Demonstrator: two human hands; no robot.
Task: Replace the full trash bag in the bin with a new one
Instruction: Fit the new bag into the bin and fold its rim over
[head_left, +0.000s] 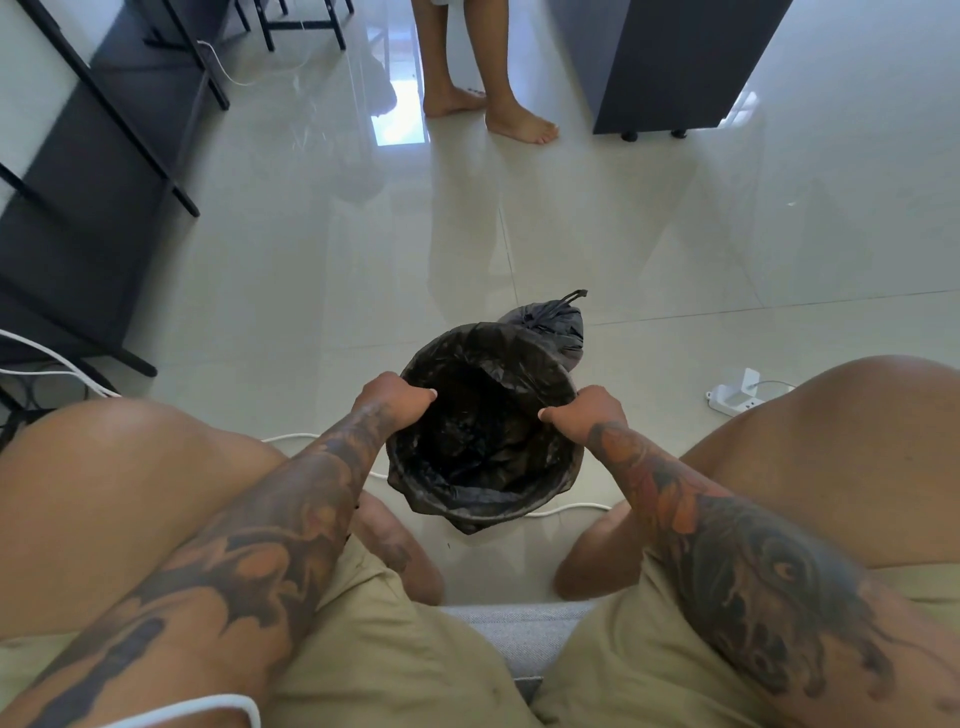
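The left hand (387, 397) and the right hand (589, 413) grip opposite sides of the rim of a small bin (480, 441), each with its fingers curled over the edge and its thumb pointing inward across the mouth, pinching the black new bag (467, 499) that lines it. At far left stand the dark legs of a table (130, 130), with white cables (57, 369) trailing on the tiled floor (675, 249). The seated person's knees frame the bin, which stands on the floor between them, upright, its open mouth facing up. The liner's edge is folded down over the near rim but sits loose and rumpled along the far rim. Just behind the bin, touching or nearly so, lies the full trash bag (556, 322), tied at the neck, out of the bin. Beyond it a second person's bare feet (493, 111) stand beside a dark cabinet (670, 67); a white power strip (737, 397) lies at right. Both hands lie about equally near the slack far edge, directly ahead of them, so tucking it down looks like the remaining step.
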